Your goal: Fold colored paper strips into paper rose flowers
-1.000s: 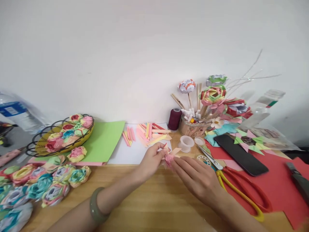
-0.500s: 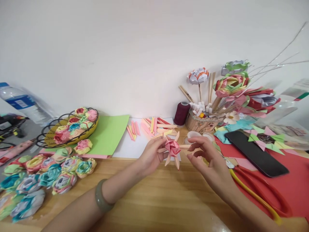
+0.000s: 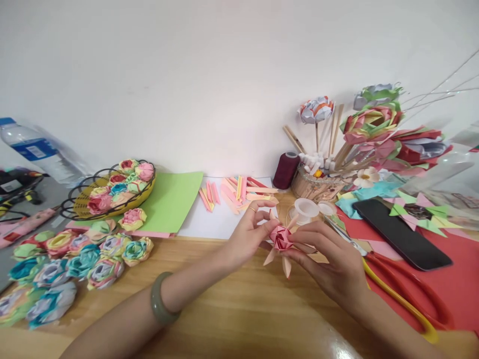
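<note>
Between my two hands is a paper flower [image 3: 281,238] with a folded pink-red centre and pale peach petals sticking out around it. My left hand [image 3: 254,232] pinches its left side, thumb near the centre. From the right, my right hand [image 3: 327,252] closes thumb and fingers on a petal beside the centre. The flower is held above the wooden table [image 3: 224,309]. Just behind it, folded paper strips [image 3: 239,192] in pink, yellow and peach lie on a white sheet [image 3: 198,222]. Fingers partly cover some petals.
Finished paper flowers [image 3: 82,267] and a yellow basket [image 3: 80,204] of them are at left. On the right are scissors [image 3: 404,294], a black phone [image 3: 402,234], red paper [image 3: 460,269], a thread spool [image 3: 286,170], a clear round container [image 3: 305,212] and a pot [image 3: 318,188] of paper flowers.
My right hand has moved in from beside the flower and now grips it. The flower and my left hand have shifted slightly right and down in view.
</note>
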`<state>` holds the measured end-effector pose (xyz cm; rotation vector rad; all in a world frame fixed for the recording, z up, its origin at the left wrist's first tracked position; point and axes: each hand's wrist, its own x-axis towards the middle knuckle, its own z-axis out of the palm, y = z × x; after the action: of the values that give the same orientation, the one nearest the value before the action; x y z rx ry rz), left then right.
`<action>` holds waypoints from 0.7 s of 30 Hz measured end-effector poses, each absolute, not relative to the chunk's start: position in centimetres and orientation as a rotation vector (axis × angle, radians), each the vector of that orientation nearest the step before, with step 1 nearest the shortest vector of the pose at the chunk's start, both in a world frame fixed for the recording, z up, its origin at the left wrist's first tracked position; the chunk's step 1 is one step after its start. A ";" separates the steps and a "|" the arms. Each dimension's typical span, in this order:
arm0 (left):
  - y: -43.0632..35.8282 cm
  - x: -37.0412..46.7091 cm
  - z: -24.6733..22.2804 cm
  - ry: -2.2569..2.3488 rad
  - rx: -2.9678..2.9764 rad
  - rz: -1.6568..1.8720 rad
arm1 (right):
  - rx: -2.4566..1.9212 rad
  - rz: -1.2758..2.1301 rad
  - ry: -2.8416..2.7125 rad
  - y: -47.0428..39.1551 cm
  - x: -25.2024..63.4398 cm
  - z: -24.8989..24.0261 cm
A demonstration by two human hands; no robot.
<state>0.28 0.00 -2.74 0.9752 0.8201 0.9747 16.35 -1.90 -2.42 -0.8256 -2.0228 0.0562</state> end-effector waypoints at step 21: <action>-0.8 -0.8 -2.9 0.654 1.725 1.156 | -0.914 0.397 -1.864 -2.1 17.3 -2.4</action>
<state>-0.75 -0.75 -2.93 1.7247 0.6538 1.1556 17.33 -2.08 -2.39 -0.9143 -1.8645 0.3970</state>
